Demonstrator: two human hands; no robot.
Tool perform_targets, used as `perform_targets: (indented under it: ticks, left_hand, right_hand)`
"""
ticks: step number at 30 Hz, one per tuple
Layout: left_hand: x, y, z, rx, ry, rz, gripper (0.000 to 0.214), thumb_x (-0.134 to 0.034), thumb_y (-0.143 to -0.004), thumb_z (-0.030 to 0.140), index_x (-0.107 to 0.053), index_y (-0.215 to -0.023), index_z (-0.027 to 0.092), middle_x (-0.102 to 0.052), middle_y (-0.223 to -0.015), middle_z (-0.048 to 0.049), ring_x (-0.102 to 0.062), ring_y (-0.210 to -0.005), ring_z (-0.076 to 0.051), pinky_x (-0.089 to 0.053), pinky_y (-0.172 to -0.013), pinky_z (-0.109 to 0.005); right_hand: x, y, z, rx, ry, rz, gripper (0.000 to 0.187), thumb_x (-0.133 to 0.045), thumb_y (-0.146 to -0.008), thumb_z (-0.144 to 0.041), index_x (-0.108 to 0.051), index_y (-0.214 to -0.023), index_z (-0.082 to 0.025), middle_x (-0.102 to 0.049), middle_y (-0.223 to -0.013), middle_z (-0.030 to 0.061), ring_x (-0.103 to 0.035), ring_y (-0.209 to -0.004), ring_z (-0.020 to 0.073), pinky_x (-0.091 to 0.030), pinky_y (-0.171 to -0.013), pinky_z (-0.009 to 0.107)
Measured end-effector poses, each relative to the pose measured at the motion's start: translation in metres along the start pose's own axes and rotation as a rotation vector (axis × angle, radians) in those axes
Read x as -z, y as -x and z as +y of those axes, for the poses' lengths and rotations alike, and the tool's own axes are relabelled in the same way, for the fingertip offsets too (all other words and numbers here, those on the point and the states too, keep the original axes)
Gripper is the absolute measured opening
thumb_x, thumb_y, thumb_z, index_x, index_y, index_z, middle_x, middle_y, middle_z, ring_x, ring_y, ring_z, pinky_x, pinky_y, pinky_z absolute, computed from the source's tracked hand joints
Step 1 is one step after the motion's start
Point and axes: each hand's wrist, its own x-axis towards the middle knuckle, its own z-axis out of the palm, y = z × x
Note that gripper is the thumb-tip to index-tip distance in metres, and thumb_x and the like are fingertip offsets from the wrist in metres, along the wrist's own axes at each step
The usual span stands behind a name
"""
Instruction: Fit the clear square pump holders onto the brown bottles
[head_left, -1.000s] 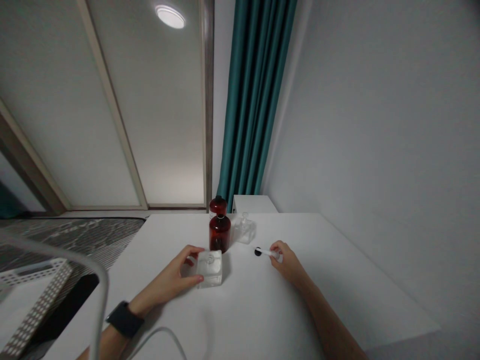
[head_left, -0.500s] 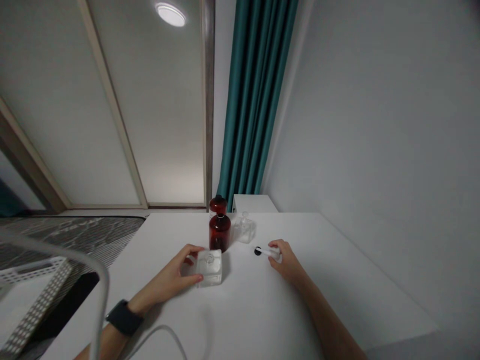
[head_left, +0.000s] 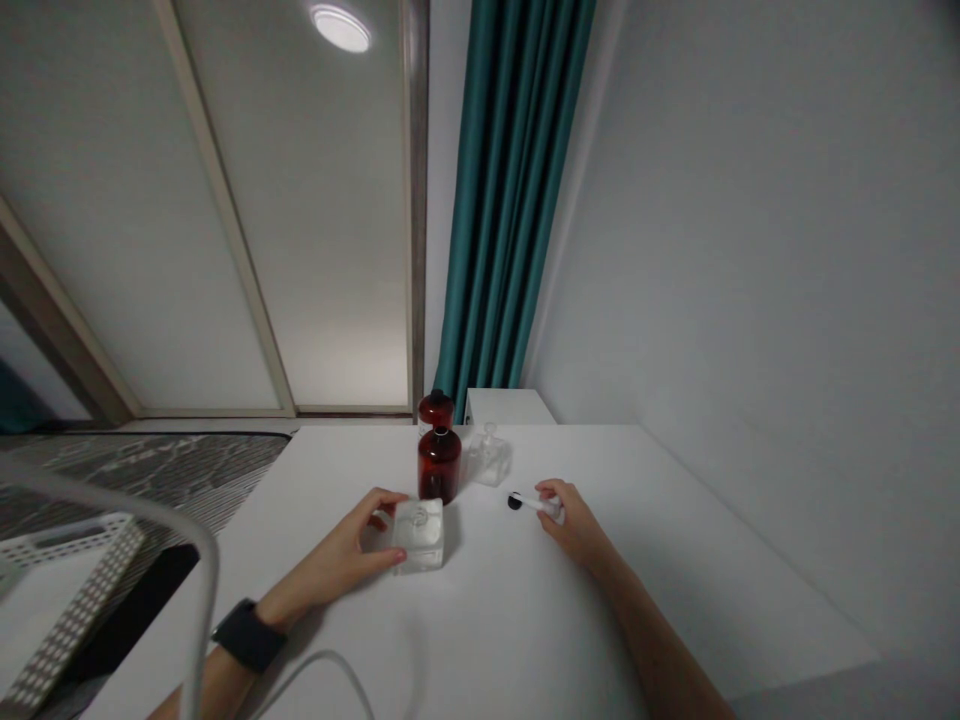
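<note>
At the left of the table, my left hand (head_left: 367, 540) grips a clear, square glass bottle (head_left: 420, 537) by its left side, thumb at the front and fingers at the back. My right hand (head_left: 568, 520) closes on a small white piece (head_left: 546, 506) with a slim stem pointing left. That stem's tip meets or overlaps a small black disc (head_left: 514, 501); whether the two are joined I cannot tell. Just behind the glass bottle stands a brown bottle (head_left: 439, 465) with an open-looking neck.
A second brown bottle (head_left: 436, 409) and a clear stoppered bottle (head_left: 490, 462) stand farther back on the white table (head_left: 510, 640). A pale cable (head_left: 330, 655) runs near the front. To the left are a white perforated basket (head_left: 75, 590) and a blurred white tube (head_left: 206, 580).
My right hand, the white piece and the black disc have shifted very slightly. My left hand stays on the glass bottle.
</note>
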Motion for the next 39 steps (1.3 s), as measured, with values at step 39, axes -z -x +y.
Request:
perform_targets:
  ticks: [39]
  left_hand:
    - [-0.002,0.0,-0.005,-0.021,0.021,0.009,0.051,-0.075,-0.075,0.027,-0.055,-0.122,0.02,-0.062,-0.118,-0.0094,-0.057,-0.109,-0.027,-0.046,-0.092,-0.039]
  right_hand:
    - [-0.003,-0.02,-0.107,0.213,-0.085,-0.148,0.029,-0.059,-0.084,-0.017,-0.061,-0.112,-0.024,-0.062,-0.112,0.0073,-0.053,-0.111,0.0268,-0.04,-0.101,0.047]
